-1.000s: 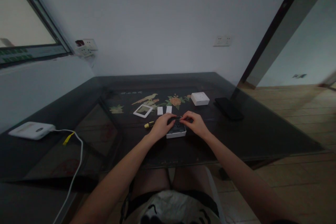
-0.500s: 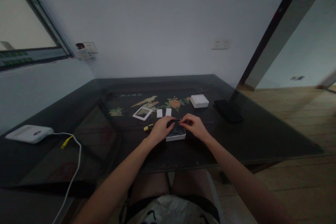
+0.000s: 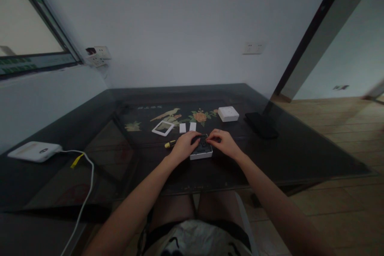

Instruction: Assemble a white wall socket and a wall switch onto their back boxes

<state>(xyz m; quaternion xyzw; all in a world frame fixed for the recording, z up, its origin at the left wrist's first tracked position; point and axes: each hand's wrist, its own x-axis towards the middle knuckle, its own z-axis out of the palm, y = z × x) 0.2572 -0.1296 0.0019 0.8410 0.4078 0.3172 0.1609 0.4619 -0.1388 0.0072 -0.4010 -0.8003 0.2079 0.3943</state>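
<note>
Near the table's front edge lies an opened wall switch (image 3: 201, 155), a white square box with dark inner parts facing up. My left hand (image 3: 185, 144) grips its left side, fingers curled over the far edge and thumb on top. At the box's far right corner, my right hand (image 3: 222, 142) has thumb and forefinger pinched together; whatever is between them is too small to make out. Just beyond lie two white rocker plates (image 3: 183, 128) and a white square frame (image 3: 163, 128). A yellow-and-black screwdriver (image 3: 170, 144) rests beside my left hand, partly hidden by it.
A white socket unit (image 3: 228, 114) stands at the back right, with a black phone-like slab (image 3: 261, 125) beside it. To the left, a white device (image 3: 35, 151) trails a white cable (image 3: 91, 172) over the edge of the dark table (image 3: 246, 168). A wall rises behind.
My right fingertips have shifted slightly at the far right corner, showing more of the dark inner parts. The left hand keeps its hold, and the view has tilted a little.
</note>
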